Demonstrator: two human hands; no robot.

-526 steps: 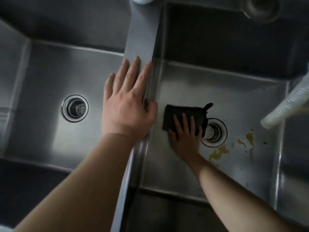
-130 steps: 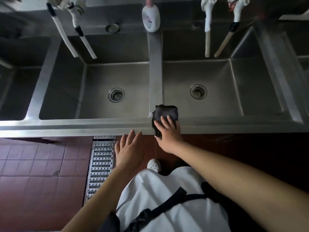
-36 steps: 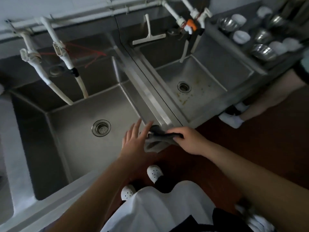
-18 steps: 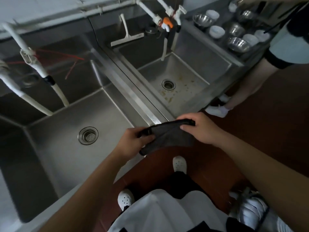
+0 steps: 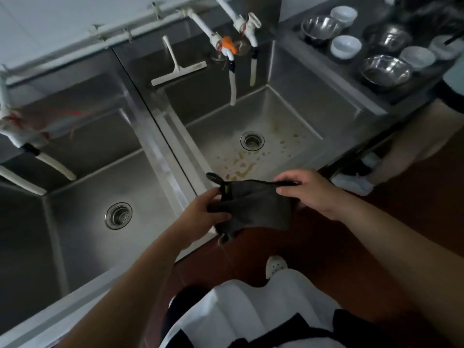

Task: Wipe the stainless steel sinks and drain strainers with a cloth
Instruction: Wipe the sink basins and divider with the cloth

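A dark grey cloth [image 5: 256, 207] hangs stretched between both hands above the sink's front rim. My left hand [image 5: 200, 212] pinches its left edge near a small loop; my right hand [image 5: 308, 192] pinches its upper right corner. Beyond the cloth lies the right sink [image 5: 296, 116], its floor spotted with yellowish stains around the drain strainer [image 5: 252, 141]. The left sink [image 5: 82, 197] looks free of stains, and its drain strainer [image 5: 118, 216] sits left of my left hand.
White faucet hoses [image 5: 233, 79] hang over the right sink and a white squeegee [image 5: 175, 69] leans on its back wall. Steel and white bowls [image 5: 384, 69] stand on the counter at right. Another person's leg and shoe [image 5: 356, 182] are beside the right sink.
Both hands have spread the cloth wider and lifted it slightly toward the right sink. The view has swung so the stained right sink sits more central.
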